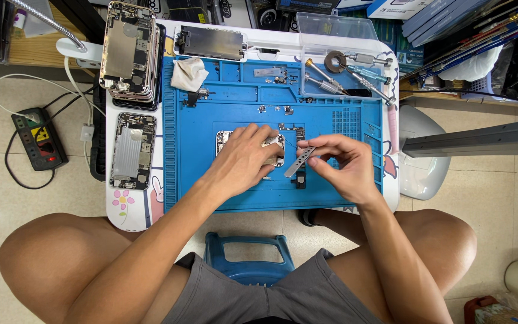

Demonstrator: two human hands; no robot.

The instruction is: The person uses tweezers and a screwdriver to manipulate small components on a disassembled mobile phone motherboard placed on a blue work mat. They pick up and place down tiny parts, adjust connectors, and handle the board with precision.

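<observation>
Two bare knees and grey shorts sit closest, with a little blue stool between them. Above them is a small white table with a blue work mat on top. The left hand lies flat over an opened phone shell in the middle of the mat and presses it down. It is not closed around it. The right hand pinches a thin metal strip between thumb and fingers, just beside the shell. It looks like the strip is being fitted to or taken off the phone. The next move needs a steady left hand and a slow, careful right one, because the tiny loose parts are near. More phone shells are piled at the left edge, and screwdrivers lie at the top right.
</observation>
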